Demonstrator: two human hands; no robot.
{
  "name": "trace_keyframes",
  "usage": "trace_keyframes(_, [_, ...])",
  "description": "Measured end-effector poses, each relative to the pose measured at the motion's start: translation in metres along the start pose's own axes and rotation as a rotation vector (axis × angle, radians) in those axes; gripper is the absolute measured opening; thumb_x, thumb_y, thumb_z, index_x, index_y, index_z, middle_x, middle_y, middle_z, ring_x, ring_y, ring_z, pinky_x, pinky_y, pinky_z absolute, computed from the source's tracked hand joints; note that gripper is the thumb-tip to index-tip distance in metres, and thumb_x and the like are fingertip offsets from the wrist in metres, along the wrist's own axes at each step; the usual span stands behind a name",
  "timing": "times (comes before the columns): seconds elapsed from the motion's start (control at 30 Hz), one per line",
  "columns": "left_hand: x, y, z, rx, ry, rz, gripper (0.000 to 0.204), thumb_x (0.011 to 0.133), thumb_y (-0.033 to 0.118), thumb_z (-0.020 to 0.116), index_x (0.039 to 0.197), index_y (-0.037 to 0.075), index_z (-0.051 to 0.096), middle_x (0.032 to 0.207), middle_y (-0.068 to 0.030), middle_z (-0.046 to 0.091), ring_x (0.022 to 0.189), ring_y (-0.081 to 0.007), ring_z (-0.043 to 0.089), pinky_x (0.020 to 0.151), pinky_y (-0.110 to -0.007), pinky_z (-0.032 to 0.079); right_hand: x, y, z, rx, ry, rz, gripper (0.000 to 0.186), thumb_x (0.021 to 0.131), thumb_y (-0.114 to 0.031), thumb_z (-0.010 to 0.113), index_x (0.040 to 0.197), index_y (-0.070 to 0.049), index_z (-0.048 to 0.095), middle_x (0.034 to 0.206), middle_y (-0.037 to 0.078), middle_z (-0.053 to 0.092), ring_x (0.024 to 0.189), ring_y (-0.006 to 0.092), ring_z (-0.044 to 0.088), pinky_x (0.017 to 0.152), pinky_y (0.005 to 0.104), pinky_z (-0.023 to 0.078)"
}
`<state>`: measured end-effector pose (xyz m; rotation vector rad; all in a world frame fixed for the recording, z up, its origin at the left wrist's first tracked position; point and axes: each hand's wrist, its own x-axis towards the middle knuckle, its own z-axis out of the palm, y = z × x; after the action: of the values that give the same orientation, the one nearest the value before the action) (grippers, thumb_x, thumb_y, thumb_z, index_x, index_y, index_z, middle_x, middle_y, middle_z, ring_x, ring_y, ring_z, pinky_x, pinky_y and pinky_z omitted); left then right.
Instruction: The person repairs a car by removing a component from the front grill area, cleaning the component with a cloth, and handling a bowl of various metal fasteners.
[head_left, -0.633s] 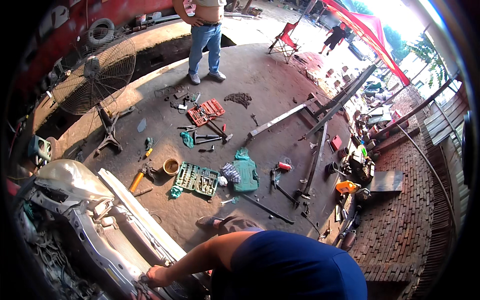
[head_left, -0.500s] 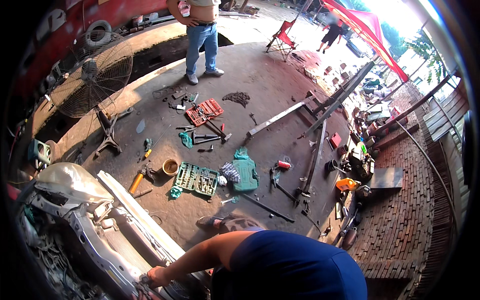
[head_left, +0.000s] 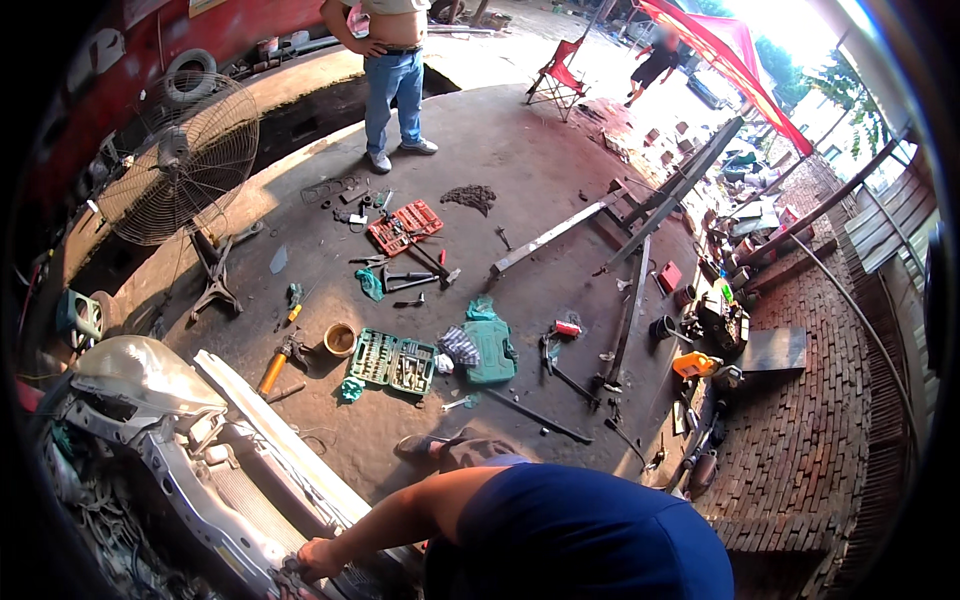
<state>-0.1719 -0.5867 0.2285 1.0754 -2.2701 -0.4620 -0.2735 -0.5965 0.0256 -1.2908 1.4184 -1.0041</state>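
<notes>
The dark metal part [head_left: 288,578] sits at lower left of the frame, by the car's pale front beam [head_left: 190,500]. The right hand [head_left: 318,558] is bent over it (whether it truly grasps, I cannot tell); the left hand is not visible. If the right hand slips, knuckles may scrape the finned panel [head_left: 245,490] nearby. Compared with the earlier frame, the walking person [head_left: 655,68], upper right, looks larger; the right hand stays there.

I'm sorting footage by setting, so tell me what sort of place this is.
Probably a vehicle repair yard: a car's exposed front end, an open green tool case and an open red tool case point to it.
</notes>
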Motion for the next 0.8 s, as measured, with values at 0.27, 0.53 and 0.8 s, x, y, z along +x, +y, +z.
trace_keyframes(0.27, [-0.004,-0.022,-0.002,-0.052,-0.006,0.175,0.030,0.092,0.028,0.085,0.108,0.002,0.083,0.112,-0.0175,0.079,0.109,-0.0361,0.072,0.099,-0.046,0.056,-0.014,-0.009,-0.026,0.132,-0.081,0.302,0.034,0.085,-0.041,0.074,0.092,-0.007,0.077,0.091,0.017,0.076,0.092,0.0351,0.074,0.076,0.0491,0.056])
trace_keyframes(0.53, [0.002,-0.070,0.049,0.022,0.047,0.186,0.025,0.093,0.017,0.080,0.110,-0.002,0.078,0.116,-0.0176,0.077,0.122,-0.0389,0.066,0.106,-0.049,0.052,-0.050,0.001,-0.068,0.009,0.142,0.298,0.025,0.085,-0.026,0.070,0.094,-0.002,0.073,0.094,0.022,0.075,0.093,0.0405,0.073,0.082,0.0496,0.058])
trace_keyframes(0.8, [-0.041,-0.074,-0.001,-0.111,0.118,-0.017,0.025,0.086,0.021,0.088,0.105,0.006,0.082,0.110,-0.0116,0.080,0.112,-0.0291,0.072,0.098,-0.040,0.056,-0.113,-0.058,-0.120,0.355,0.076,0.001,0.037,0.099,-0.003,0.053,0.134,0.007,0.061,0.125,0.020,0.070,0.113,0.0318,0.069,0.099,0.0431,0.058])
